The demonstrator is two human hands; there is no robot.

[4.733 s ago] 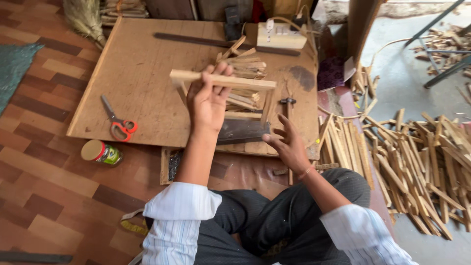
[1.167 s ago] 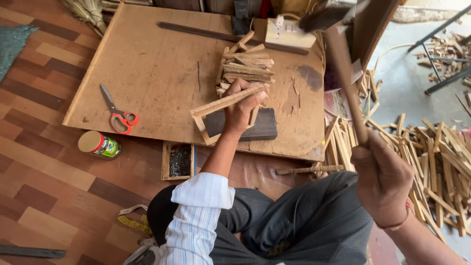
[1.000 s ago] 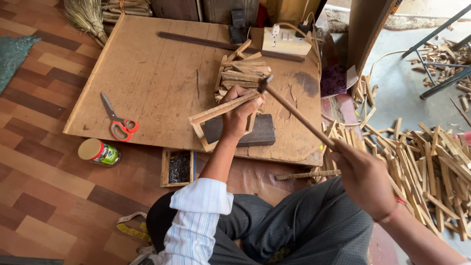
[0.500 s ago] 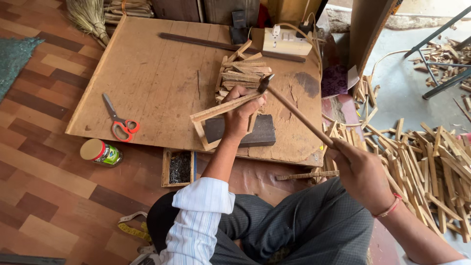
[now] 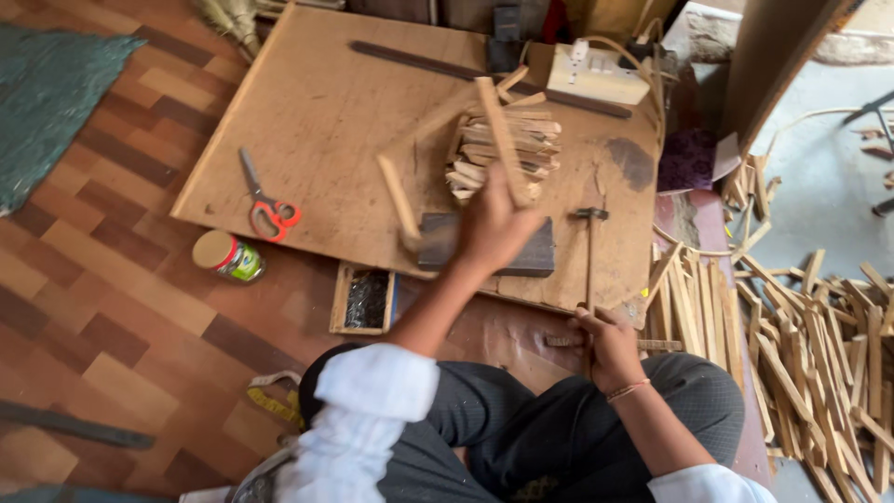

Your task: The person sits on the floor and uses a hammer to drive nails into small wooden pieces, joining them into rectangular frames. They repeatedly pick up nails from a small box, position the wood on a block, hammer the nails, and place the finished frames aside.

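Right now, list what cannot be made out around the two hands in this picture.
- Head view: the nailed wooden strip frame lifted by the left hand is motion-blurred, so its joints are unreadable.
- The dark rectangular block is partly hidden behind that hand.
- The right hand covers the end of the wooden-handled hammer.
- The contents of the small open wooden box are too small to tell.

Hammer point(image 5: 589, 244) now laid flat on the board point(image 5: 317, 121) instead of striking, right hand point(image 5: 610, 340) drawn back to its handle end near the lap, left hand point(image 5: 494, 228) lifting the nailed wooden frame point(image 5: 466, 154) off the dark block point(image 5: 535, 256), frame blurred mid-motion
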